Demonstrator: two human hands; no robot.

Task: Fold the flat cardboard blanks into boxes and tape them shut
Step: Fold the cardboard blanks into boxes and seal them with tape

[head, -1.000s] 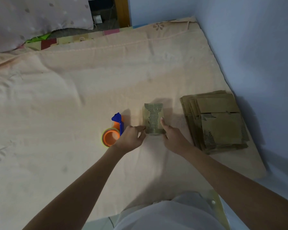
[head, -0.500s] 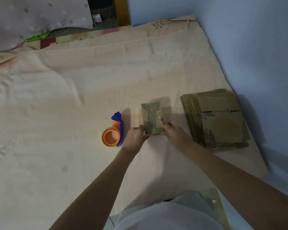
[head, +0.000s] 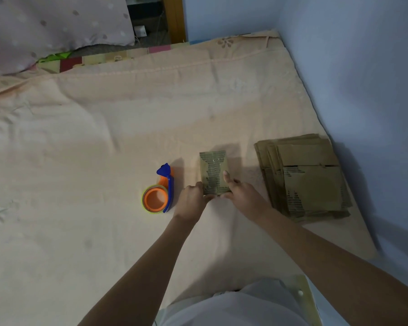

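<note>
Both hands are on the box (head: 214, 171), which sits on the bed (head: 104, 149) roughly mid-frame. Left hand (head: 192, 198) is curled against the box's near-left corner, fingertips touching its left edge; right hand (head: 242, 195) is at the near-right corner, forefinger laid straight along the right edge, thumb tucked at the near edge. Thumbs nearly meet under the near edge. Whether either hand truly clamps the box or just steadies it: left looks like a pinch, right reads as flat fingers pressing.

Box is small, brown, top face scuffed with torn print, long axis running away from the person. Near edge is partly hidden by the hands; far edge is clean and unobstructed.

Left of the box: tape dispenser (head: 159, 192), orange roll in a blue frame, blade end pointing away. It's near the left hand, not touching it, with a narrow strip of sheet between.

Right of the box: stack (head: 311, 180) of flat blanks, edges ragged and fanned, apart from the box by a gap of bare sheet. Its right side runs close to the bed's edge, next to the wall (head: 363, 90).

Room: wide open sheet to the left and beyond the box, up to the far hem. Right side is tight — stack, bed edge, wall. Far left, a pillow (head: 52, 27) lies past the sheet's far edge.
</note>
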